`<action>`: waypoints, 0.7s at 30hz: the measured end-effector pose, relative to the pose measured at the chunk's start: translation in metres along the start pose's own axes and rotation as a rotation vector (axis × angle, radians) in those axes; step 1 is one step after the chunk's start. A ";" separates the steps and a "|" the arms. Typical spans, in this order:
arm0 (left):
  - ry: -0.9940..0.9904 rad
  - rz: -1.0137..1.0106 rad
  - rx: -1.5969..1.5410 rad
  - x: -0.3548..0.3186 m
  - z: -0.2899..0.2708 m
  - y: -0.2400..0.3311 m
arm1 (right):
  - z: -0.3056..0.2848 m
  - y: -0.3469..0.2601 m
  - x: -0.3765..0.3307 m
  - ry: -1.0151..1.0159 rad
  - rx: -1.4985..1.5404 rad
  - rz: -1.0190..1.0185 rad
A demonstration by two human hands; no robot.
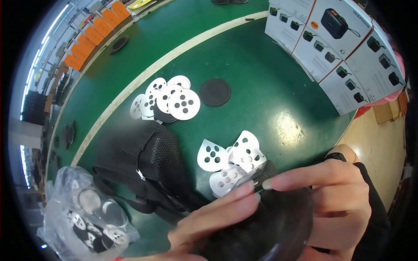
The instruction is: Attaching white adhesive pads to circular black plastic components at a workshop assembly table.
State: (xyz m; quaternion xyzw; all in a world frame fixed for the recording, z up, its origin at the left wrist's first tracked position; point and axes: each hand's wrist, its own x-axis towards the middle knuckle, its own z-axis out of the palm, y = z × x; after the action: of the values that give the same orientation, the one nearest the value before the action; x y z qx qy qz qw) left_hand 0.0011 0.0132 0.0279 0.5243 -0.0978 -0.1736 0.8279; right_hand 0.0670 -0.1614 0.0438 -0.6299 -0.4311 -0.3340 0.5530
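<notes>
A dark, smooth, rounded object is held close in front of me at the lower edge; its exact kind does not show. My left hand grips it from the left, fingers laid across its top. From the right, my right hand wraps round it, with the index finger stretched to its far edge. The fingertips of both hands meet there at a small, thin, shiny piece, partly hidden by the fingers. Just beyond them lie several curled white peeled sheets with round holes.
Several white discs with holes lie overlapped beside a black disc. A black mesh bag and a clear plastic bag of discs lie left. White printed boxes stand far right; orange bins line the far left.
</notes>
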 end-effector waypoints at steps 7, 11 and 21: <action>0.350 0.411 0.086 -0.004 0.004 -0.062 | -0.010 0.010 -0.004 -0.304 -0.070 0.100; 0.631 0.722 0.425 0.014 0.006 -0.060 | -0.023 0.014 0.009 -0.653 -0.144 0.156; 0.559 0.873 0.249 0.023 0.004 -0.058 | -0.012 0.022 -0.002 -0.479 -0.062 0.156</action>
State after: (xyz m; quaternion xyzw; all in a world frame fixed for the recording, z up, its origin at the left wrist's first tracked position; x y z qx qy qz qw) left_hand 0.0106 -0.0217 -0.0232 0.5553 -0.1025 0.3463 0.7492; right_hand 0.0869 -0.1745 0.0347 -0.7391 -0.4895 -0.1443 0.4397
